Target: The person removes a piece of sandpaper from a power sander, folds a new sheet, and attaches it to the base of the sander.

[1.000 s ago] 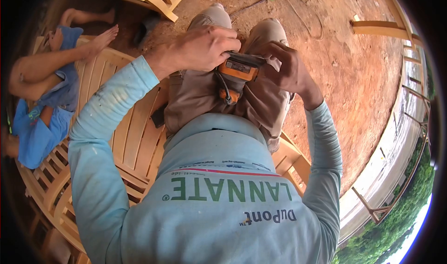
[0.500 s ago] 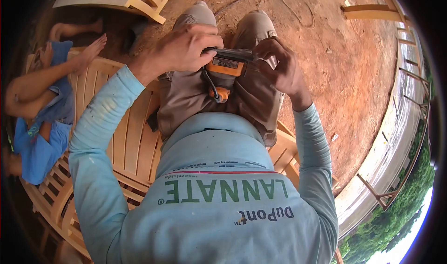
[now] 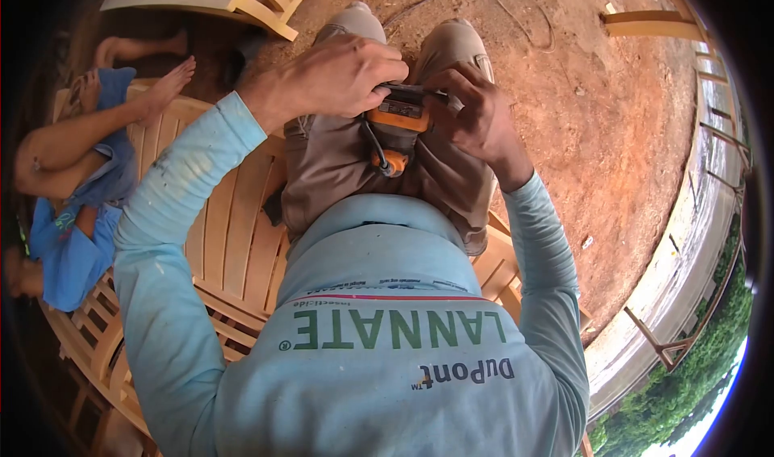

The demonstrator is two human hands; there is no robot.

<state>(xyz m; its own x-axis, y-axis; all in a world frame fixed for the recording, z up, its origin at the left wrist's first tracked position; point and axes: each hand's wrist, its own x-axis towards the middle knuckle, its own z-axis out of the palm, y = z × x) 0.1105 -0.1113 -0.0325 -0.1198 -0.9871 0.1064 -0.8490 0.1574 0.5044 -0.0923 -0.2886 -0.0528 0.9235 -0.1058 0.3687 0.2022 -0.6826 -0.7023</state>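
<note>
An orange-and-black power sander point(image 3: 398, 120) lies on my lap between the thighs, its dark flat base facing away from me and its cord end toward my belly. My left hand point(image 3: 347, 76) is closed, with thumb and fingers pinching the left edge of the dark base. At the opposite edge, my right hand point(image 3: 477, 118) has its fingers curled in a pinch on the base's right end. The fingers hide both ends of the base. A short grey cord point(image 3: 375, 144) loops down the sander's left side.
I sit on a slatted wooden bench point(image 3: 230, 239). A person in blue point(image 3: 81, 239) reclines at left, bare feet toward the bench. Another wooden piece of furniture point(image 3: 274, 5) stands ahead at left. A cable point(image 3: 524, 29) runs over the dirt floor point(image 3: 597, 150); a wooden frame point(image 3: 653, 23) stands at far right.
Both hands have drawn closer together along the sander's base. The view has shifted slightly, and the sander stays on my lap.
</note>
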